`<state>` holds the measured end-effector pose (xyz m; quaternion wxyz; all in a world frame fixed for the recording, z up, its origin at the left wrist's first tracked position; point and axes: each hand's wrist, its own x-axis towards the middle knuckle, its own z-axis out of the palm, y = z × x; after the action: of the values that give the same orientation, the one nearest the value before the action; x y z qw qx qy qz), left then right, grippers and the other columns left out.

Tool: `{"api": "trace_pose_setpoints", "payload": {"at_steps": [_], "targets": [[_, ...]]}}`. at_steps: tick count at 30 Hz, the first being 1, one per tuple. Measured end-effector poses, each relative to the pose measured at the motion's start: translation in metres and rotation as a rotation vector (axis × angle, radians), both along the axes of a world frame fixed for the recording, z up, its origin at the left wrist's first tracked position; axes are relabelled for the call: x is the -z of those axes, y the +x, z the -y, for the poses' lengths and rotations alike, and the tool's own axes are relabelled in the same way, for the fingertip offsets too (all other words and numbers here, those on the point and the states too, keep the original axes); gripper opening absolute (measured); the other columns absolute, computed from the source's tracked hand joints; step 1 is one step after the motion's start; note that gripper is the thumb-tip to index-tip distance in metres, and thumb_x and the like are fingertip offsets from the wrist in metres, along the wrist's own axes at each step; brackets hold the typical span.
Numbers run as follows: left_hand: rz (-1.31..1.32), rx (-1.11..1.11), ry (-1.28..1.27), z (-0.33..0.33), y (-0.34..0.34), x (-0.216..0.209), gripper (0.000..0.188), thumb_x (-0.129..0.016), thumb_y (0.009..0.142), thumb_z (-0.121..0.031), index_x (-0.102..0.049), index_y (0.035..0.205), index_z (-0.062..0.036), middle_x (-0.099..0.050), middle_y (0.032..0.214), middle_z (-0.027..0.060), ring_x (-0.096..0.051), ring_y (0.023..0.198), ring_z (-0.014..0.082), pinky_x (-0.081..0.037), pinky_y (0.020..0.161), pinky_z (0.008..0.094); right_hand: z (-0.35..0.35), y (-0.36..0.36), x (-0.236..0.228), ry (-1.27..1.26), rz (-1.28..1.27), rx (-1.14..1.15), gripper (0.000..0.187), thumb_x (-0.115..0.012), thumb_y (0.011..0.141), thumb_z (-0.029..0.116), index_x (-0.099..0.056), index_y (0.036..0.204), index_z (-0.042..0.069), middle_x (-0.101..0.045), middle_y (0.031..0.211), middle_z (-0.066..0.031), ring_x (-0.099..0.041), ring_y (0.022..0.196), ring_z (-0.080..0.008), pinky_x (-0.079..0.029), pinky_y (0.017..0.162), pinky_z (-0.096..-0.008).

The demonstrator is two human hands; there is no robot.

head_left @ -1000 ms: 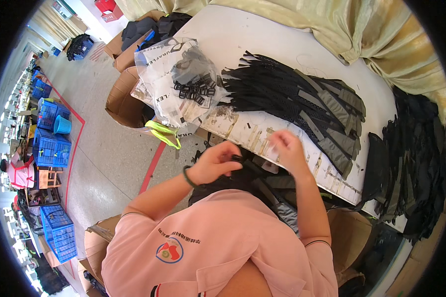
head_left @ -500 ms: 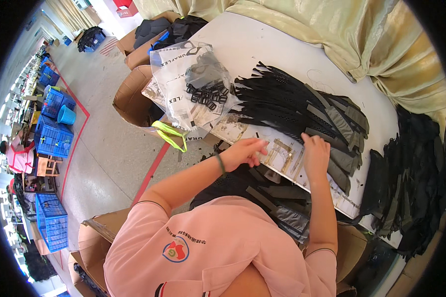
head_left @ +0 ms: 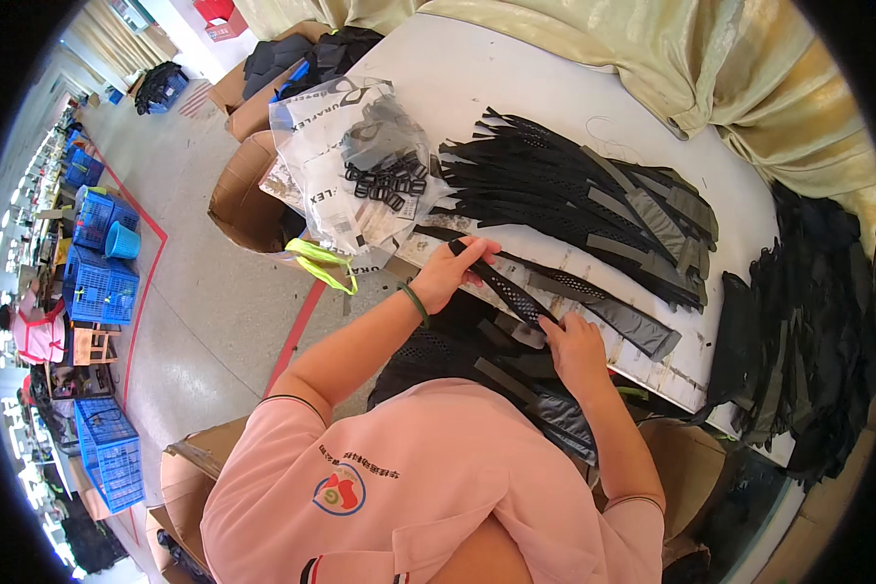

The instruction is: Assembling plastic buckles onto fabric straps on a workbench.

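Observation:
A black mesh strap is stretched between my two hands over the near edge of the white table. My left hand pinches it at the upper left end, while my right hand grips it lower and to the right. Just beyond them lies another strap with a grey flat end. A fanned pile of similar black straps spreads across the table behind. Left of the pile, black plastic buckles sit at a clear printed plastic bag.
Black strap pieces hang over the table's right end. More black pieces lie below the near edge, by my body. An open cardboard box stands left of the table, with yellow-green strips beside it. Curtains border the far side.
My hands now hold a mesh strap; half a second ago the left hand was empty and the right was at the pile's edge. One strap now lies apart from the pile.

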<state>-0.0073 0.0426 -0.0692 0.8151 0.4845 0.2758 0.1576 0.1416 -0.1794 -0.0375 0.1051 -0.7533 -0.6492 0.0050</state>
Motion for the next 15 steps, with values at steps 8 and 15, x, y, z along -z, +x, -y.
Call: {"api": "trace_pose_setpoints", "payload": {"at_steps": [8, 15], "targets": [[0.022, 0.105, 0.162, 0.014, -0.015, -0.032, 0.032, -0.047, 0.097, -0.029, -0.057, 0.118, -0.0079, -0.057, 0.100, 0.0022, -0.052, 0.093, 0.0104, -0.046, 0.073, 0.0256, -0.079, -0.021, -0.024, 0.382, -0.672, -0.062, 0.024, -0.065, 0.081, 0.014, -0.061, 0.100, 0.001, -0.061, 0.091, -0.0113, -0.059, 0.076, -0.0262, -0.047, 0.070, -0.0342], [0.042, -0.001, 0.726, -0.015, -0.037, -0.033, 0.035, -0.041, 0.098, -0.030, -0.055, 0.119, -0.0059, -0.056, 0.104, 0.0045, -0.052, 0.089, 0.0110, -0.042, 0.076, 0.0251, -0.111, -0.049, -0.003, 0.054, -1.181, -0.051, 0.014, -0.057, 0.088, 0.009, -0.057, 0.097, -0.001, -0.062, 0.081, -0.0051, -0.057, 0.074, -0.0122, -0.047, 0.069, -0.0262]]}}
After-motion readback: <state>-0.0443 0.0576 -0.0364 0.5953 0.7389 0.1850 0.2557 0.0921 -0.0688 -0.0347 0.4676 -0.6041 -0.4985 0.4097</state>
